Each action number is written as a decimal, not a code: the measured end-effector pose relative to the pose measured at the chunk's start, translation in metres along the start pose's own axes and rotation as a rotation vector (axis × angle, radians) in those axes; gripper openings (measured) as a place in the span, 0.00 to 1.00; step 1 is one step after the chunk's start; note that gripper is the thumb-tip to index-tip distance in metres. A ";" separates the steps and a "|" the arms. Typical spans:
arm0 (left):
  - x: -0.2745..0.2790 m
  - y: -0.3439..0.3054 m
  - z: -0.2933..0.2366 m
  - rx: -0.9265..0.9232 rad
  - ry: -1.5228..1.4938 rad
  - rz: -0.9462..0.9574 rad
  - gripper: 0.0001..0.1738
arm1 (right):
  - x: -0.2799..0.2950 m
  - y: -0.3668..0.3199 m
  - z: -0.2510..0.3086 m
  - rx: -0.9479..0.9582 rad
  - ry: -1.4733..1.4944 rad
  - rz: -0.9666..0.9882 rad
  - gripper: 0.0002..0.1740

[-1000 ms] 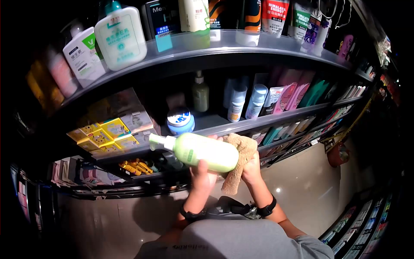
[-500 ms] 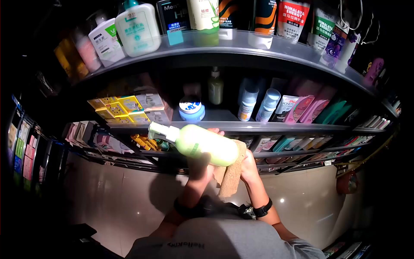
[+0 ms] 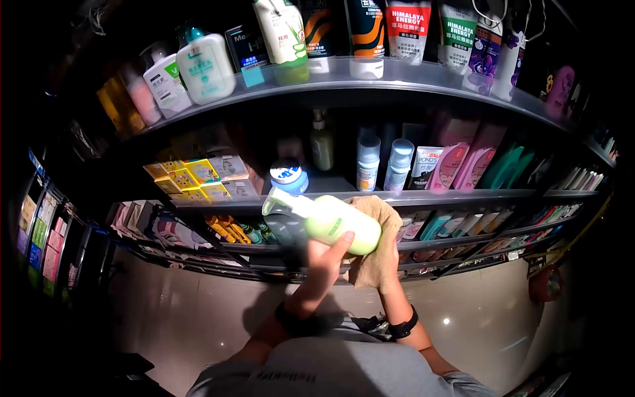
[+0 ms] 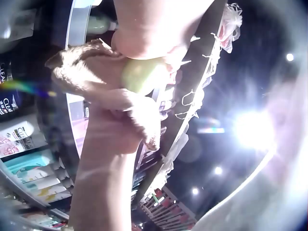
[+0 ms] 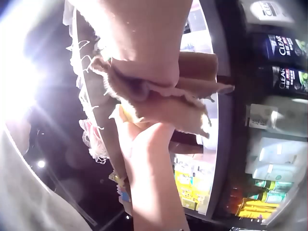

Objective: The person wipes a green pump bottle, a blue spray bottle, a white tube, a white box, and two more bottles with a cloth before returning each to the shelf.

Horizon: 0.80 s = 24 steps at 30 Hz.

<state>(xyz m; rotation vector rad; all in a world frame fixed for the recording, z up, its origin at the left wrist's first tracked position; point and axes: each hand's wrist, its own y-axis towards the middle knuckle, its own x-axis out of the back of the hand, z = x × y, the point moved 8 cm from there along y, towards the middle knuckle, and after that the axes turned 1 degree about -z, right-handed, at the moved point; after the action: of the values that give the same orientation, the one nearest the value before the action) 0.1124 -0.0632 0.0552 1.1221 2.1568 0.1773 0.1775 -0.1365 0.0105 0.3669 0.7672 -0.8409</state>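
A pale green pump bottle [image 3: 340,223] lies tilted in front of the shelves, its clear pump head toward the upper left. My left hand [image 3: 323,268] grips it from below, thumb across the front near the label. At the bottle's base, my right hand [image 3: 390,261] holds a tan cloth [image 3: 372,264] against the bottle; most of its fingers are hidden behind the fabric. The left wrist view shows a bit of the green bottle [image 4: 140,74] between the left hand and the cloth [image 4: 82,72]. In the right wrist view the folded cloth [image 5: 168,113] hangs around the right hand.
On the middle shelf behind stand a blue-and-white jar [image 3: 289,177], a dim pump bottle [image 3: 323,149], two spray bottles [image 3: 368,164] and yellow boxes [image 3: 192,178]. Lotion bottles and tubes line the upper shelf [image 3: 331,74]. Below lies a tiled floor [image 3: 185,304].
The bottle has shifted right in the head view, along with the left hand. The cloth has moved up and spread wider around the base. The left thumb now lies across the bottle's front.
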 end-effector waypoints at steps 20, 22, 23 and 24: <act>0.073 -0.015 -0.039 0.078 0.699 0.056 0.31 | -0.085 0.019 -0.011 0.212 -0.637 0.719 0.26; 0.088 -0.016 -0.023 0.130 0.666 0.057 0.30 | -0.089 0.022 -0.015 0.169 -0.524 0.639 0.27; 0.083 -0.016 -0.025 0.117 0.643 0.121 0.30 | -0.092 0.021 -0.009 0.199 -0.444 0.589 0.25; 0.077 -0.014 -0.029 0.099 0.619 0.186 0.31 | -0.095 0.024 -0.003 0.232 -0.363 0.542 0.23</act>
<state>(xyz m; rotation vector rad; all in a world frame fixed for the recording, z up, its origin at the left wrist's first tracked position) 0.0553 -0.0078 0.0317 1.4675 2.6096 0.5705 0.1543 -0.0687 0.0782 0.5777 0.2087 -0.4607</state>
